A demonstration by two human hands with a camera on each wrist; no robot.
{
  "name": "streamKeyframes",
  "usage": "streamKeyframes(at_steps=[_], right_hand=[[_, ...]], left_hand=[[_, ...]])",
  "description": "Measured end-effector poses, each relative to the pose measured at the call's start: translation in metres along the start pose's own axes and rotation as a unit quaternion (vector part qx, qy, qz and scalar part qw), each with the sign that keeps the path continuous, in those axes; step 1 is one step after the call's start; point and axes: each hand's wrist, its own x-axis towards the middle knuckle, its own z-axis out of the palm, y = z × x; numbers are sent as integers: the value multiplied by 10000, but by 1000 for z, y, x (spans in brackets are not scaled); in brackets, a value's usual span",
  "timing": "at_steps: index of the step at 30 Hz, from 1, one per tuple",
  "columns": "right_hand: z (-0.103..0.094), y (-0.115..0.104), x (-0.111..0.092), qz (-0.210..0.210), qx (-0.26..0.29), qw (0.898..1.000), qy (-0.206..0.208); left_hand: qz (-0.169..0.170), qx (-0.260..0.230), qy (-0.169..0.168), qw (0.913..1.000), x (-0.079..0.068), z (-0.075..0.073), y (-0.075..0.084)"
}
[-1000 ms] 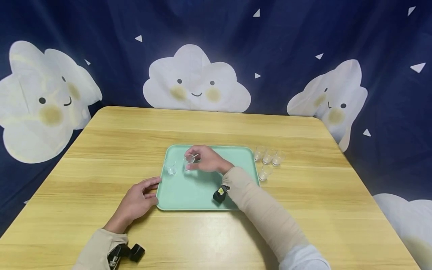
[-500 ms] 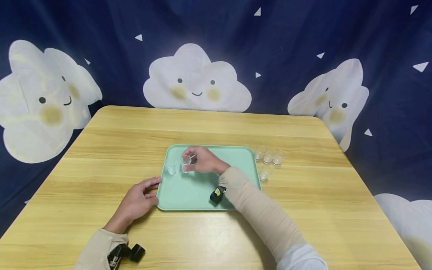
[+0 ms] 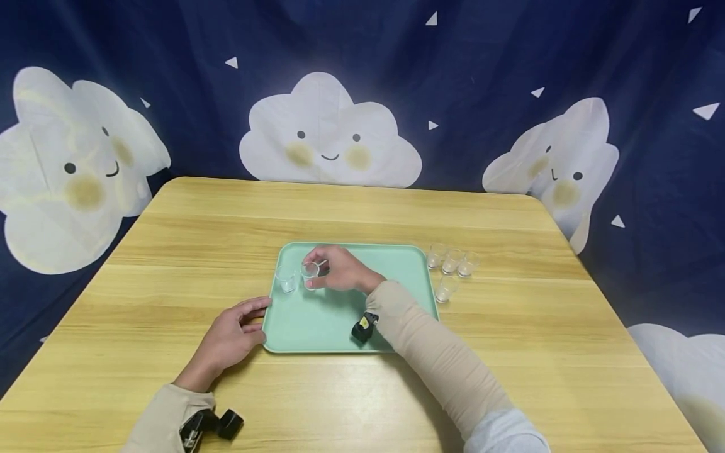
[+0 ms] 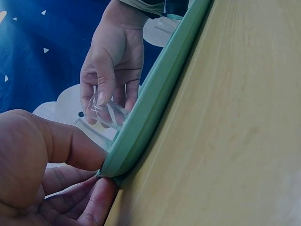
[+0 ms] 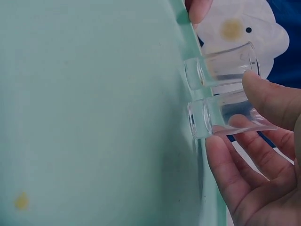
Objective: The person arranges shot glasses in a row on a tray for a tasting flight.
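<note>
My right hand point(image 3: 345, 269) holds a small clear shot glass point(image 3: 309, 271) over the left back part of the green tray point(image 3: 317, 327). In the right wrist view, thumb and fingers pinch this glass point(image 5: 200, 120) beside a second shot glass point(image 5: 225, 66). That second glass point(image 3: 287, 282) stands upright near the tray's left edge. Whether the held glass's base rests on the tray, I cannot tell. My left hand point(image 3: 229, 336) lies at the tray's left edge. In the left wrist view its fingers point(image 4: 84, 148) touch the rim.
Several more clear shot glasses point(image 3: 451, 263) stand on the wooden table point(image 3: 362, 402) just right of the tray, with one shot glass point(image 3: 445, 290) nearer the front. A dark blue cloth point(image 3: 362, 38) with white clouds hangs behind the table.
My right hand has moved slightly left with the shot glass, closer to the standing one. It has barely shifted in the last half second. My left hand stays at the tray's edge.
</note>
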Motion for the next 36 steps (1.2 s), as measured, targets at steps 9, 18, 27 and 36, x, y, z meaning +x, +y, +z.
streamKeyframes(at_steps=[9, 18, 27, 36], right_hand=[[-12, -3, -9, 167, 252, 9994, -187], [-38, 4, -28, -74, 1015, 9946, 216], [-68, 4, -65, 178, 1797, 9817, 600], [-104, 15, -112, -107, 1882, 9756, 1126]], left_hand=[[8, -37, 14, 10000, 0, 1, -2], [-28, -19, 29, 10000, 0, 1, 0], [24, -48, 27, 10000, 0, 1, 0], [-25, -2, 10, 10000, 0, 1, -1]])
